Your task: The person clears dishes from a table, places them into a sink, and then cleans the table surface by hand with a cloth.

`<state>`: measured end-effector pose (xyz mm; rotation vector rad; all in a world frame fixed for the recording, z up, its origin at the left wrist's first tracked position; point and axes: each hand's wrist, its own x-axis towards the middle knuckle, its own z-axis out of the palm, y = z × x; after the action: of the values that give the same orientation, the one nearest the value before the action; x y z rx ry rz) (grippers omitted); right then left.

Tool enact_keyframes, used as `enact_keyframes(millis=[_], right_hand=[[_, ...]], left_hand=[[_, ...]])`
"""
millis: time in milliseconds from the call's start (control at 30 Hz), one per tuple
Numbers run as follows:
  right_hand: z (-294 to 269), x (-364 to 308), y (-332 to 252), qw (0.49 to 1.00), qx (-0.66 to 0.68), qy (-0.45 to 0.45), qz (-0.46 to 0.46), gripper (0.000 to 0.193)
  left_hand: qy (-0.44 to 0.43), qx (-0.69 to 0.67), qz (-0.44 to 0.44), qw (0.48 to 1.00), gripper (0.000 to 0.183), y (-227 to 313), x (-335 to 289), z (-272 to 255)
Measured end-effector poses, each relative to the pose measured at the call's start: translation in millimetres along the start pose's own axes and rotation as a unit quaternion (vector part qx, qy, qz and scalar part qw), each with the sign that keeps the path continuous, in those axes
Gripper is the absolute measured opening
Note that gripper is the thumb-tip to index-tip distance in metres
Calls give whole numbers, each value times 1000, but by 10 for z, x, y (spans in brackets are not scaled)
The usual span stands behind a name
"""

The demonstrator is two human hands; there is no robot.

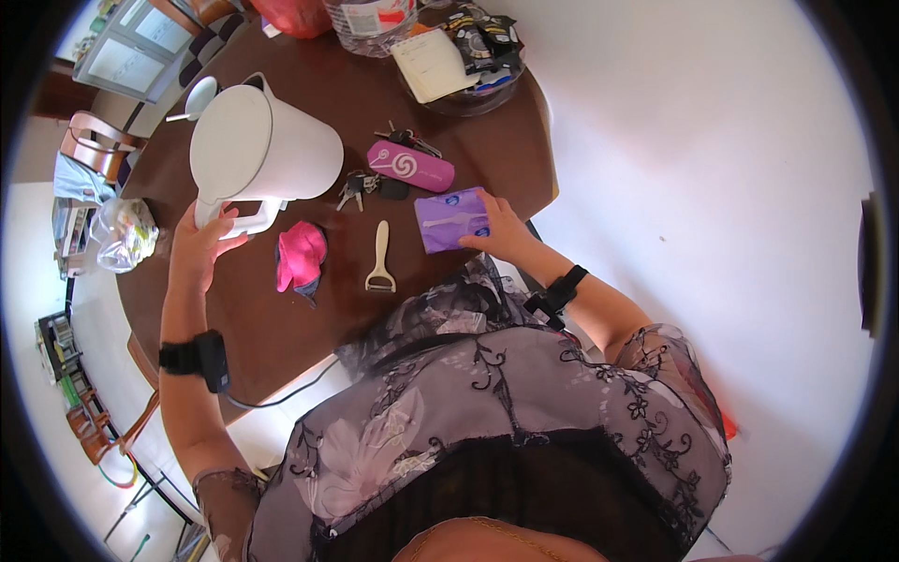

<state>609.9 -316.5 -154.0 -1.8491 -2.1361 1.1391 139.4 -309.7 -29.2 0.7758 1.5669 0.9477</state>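
Over brown table [243, 318], seemingly at the step of handling two things together, gripping at left with closed left hand [198, 245] the handle [257, 223] of white jug [290, 140], and at right holding purple packet [440, 234] by its right edge, with thumb and fingers of right hand [508, 229] moderately apart, likely needing steady wrists next.

Your white pitcher [295, 150] shows smooth plastic with a soft sheen. The purple packet [445, 225] at your right presents glossy, creased film. Note bare-metal keys [353, 190], a smooth, pale plastic peeler handle [381, 244], and a pink bundle [302, 255] of apparently soft, matt cloth. Your brown tabletop [267, 328] reads polished and reflective; your blouse [562, 393] is sheer, embroidered cloth.
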Motion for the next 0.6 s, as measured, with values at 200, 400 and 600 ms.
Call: enact_keyframes(millis=[200, 400, 600], right_hand=[[-24, -19, 13, 1000, 17, 7, -8, 108], [19, -20, 8, 997, 77, 27, 15, 113], [-4, -156, 247, 992, 97, 52, 68, 106]], left_hand=[[-139, 23, 17, 990, 51, 584, -134, 630], [-283, 9, 33, 959, 48, 777, 123, 1725], [-337, 47, 20, 940, 52, 475, 463, 2603]])
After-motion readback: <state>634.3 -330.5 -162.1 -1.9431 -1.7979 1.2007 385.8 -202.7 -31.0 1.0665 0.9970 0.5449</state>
